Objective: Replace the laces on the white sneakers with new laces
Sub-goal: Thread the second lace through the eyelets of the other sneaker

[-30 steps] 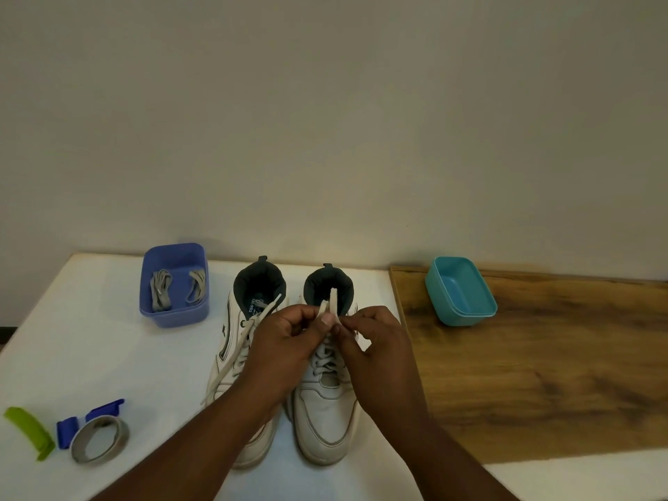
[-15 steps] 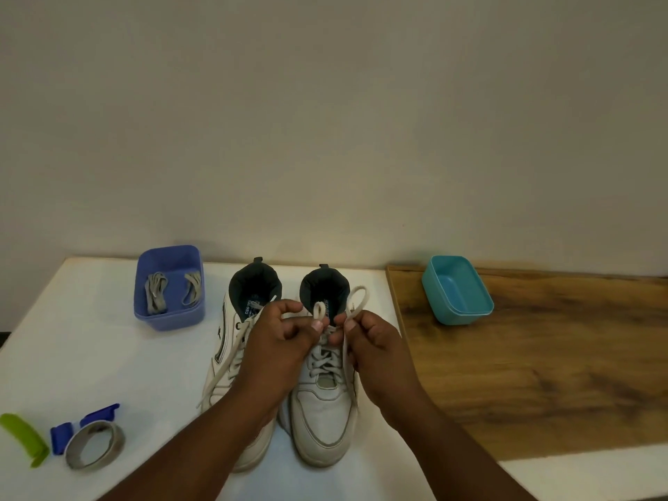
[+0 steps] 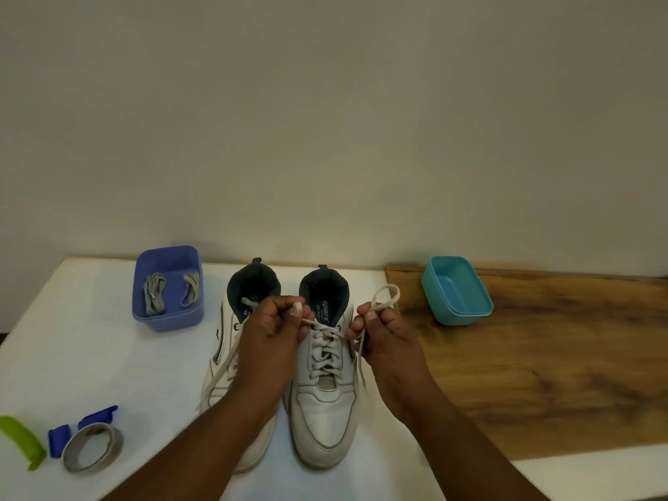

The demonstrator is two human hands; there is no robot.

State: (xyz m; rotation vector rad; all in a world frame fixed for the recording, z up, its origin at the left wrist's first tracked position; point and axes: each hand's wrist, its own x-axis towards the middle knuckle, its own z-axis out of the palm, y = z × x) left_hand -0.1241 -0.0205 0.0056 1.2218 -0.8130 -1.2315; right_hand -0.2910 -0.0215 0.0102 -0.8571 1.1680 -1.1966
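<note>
Two white sneakers stand side by side, toes toward me. The right sneaker (image 3: 325, 403) is laced with a whitish lace (image 3: 327, 350). My left hand (image 3: 273, 334) pinches one end of that lace above the tongue. My right hand (image 3: 383, 338) pinches the other end, which loops up above its fingers (image 3: 388, 296) and trails down beside the shoe. The lace runs taut between both hands. The left sneaker (image 3: 231, 341) is partly hidden by my left arm; its lace (image 3: 217, 377) hangs loose down its side.
A purple-blue tub (image 3: 168, 287) at the back left holds two bundles of grey laces (image 3: 154, 292). An empty teal tub (image 3: 457, 289) sits on the wooden board (image 3: 560, 356) at the right. A roll of tape (image 3: 92, 448), a blue clip (image 3: 59, 435) and a green piece (image 3: 21, 441) lie front left.
My hands have moved apart, left hand to the left and right hand to the right, drawing the right sneaker's lace ends out sideways. A loop now shows above my right hand.
</note>
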